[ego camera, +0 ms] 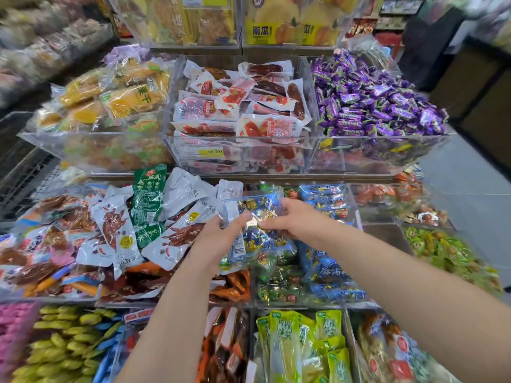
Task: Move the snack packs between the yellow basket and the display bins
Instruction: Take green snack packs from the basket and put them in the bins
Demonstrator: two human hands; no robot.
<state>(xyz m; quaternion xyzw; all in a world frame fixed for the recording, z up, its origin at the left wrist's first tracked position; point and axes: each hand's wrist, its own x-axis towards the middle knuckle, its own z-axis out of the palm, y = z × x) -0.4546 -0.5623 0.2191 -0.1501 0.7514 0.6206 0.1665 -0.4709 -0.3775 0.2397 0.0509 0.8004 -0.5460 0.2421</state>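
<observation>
The left hand [218,236] and the right hand [290,217] both grip a bunch of blue snack packs [257,211]. The left thumb and fingers pinch its left edge and the right fingers curl round its right side, so the bunch sits between them. More blue packs [326,200] lie just right of the right hand, white packs [177,239] are heaped just left of the left hand, and a clear bin [240,137] of red packs stands beyond both.
</observation>
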